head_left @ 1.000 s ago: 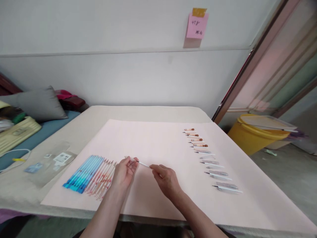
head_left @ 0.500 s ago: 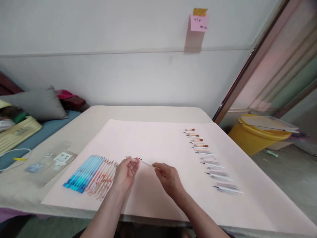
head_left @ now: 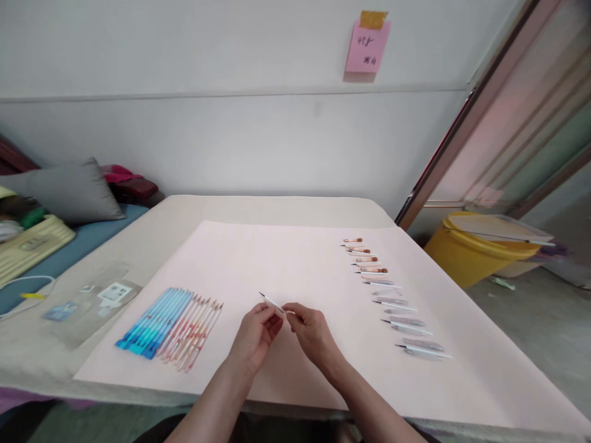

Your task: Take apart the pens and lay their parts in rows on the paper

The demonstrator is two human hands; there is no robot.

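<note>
Hands: left hand [head_left: 257, 335] pinches the shaft of a slim white pen [head_left: 272, 302], right hand [head_left: 311, 328] grips its near end — both close together | Pen: held above the pink sheet [head_left: 277, 258] on the counter [head_left: 161, 224], dark tip pointing far-left | Left side: blue pens [head_left: 157, 320] beside red-marked pens [head_left: 188, 335] | Right side: brown-ended pieces [head_left: 375, 271] and more white pens [head_left: 425, 352] in a column

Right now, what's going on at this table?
A person's left hand and right hand hold a slim white dark-tipped stick above a pale pink sheet. Thin light-blue sticks and red-and-white patterned sticks lie side by side at left; several more white sticks lie among other items at right.
</note>
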